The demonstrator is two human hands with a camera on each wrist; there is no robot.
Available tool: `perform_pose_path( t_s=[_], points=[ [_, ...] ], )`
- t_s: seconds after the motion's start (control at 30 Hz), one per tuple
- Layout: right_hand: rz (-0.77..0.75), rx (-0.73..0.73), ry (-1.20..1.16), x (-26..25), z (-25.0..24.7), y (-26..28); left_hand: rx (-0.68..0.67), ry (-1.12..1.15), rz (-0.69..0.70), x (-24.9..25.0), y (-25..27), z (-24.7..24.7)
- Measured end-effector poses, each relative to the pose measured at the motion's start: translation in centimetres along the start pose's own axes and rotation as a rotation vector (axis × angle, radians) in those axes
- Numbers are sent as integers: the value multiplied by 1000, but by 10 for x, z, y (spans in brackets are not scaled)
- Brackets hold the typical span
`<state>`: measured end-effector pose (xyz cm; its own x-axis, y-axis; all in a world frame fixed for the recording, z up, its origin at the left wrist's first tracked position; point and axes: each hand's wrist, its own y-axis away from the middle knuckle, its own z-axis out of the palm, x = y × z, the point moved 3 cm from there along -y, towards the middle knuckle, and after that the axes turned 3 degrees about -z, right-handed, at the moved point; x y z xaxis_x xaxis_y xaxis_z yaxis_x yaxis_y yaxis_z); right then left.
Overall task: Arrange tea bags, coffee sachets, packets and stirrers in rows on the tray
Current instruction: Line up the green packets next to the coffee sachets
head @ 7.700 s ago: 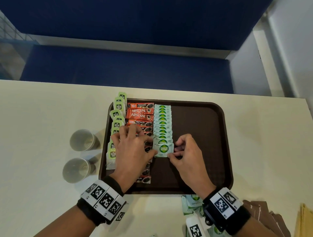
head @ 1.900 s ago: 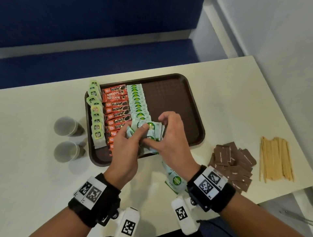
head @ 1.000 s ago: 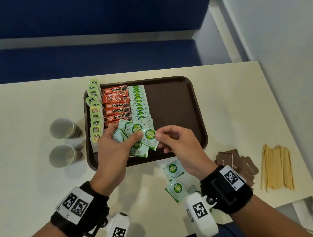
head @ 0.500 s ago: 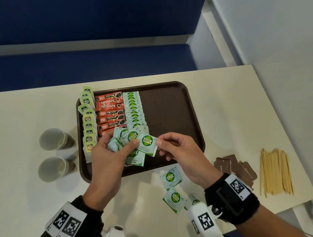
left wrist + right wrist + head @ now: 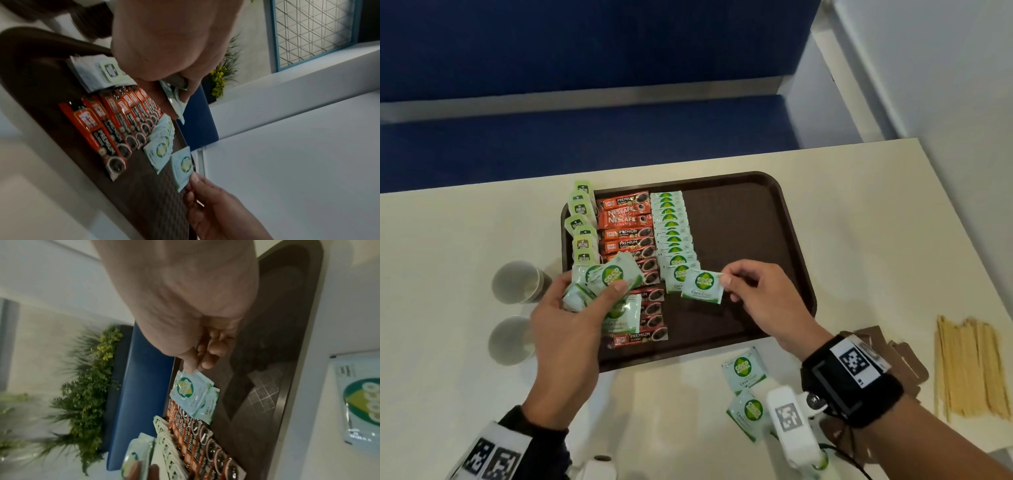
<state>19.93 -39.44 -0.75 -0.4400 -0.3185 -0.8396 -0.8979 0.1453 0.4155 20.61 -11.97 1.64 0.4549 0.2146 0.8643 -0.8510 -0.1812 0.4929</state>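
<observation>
A brown tray [image 5: 763, 240] holds a column of green-tagged tea bags [image 5: 582, 222], a column of red coffee sachets [image 5: 626, 236] and a column of white-and-green sugar packets [image 5: 673, 236]. My right hand [image 5: 726, 279] pinches one sugar packet [image 5: 703, 287] by its right edge, just above the near end of the packet column. That same packet [image 5: 191, 392] hangs below my fingertips in the right wrist view. My left hand [image 5: 589, 291] holds a fanned bunch of sugar packets [image 5: 607, 275] over the tray's near left part.
Two paper cups [image 5: 518, 281] stand left of the tray. Loose sugar packets [image 5: 744, 371] lie on the cream table [image 5: 448, 260] near its front edge. Brown packets [image 5: 904, 356] and a pile of wooden stirrers [image 5: 969, 366] lie to the right. A blue bench runs behind the table.
My right hand has drawn one sugar packet out of the bunch in my left hand and carried it right, down toward the near end of the packet column.
</observation>
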Motion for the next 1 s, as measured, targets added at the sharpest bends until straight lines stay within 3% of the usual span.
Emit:
perform_pose_path(
  t_s=[0.13,0.53,1.0],
  points=[
    [-82,-29,151,0,19,-14,32,0,13,2,-6,-15],
    [-121,99,260,9,43,-37,31,23,3,-3,-5,-18],
    [-113,142,176,14,42,-35,21,-22,-29,-6,-2,-6]
  ],
)
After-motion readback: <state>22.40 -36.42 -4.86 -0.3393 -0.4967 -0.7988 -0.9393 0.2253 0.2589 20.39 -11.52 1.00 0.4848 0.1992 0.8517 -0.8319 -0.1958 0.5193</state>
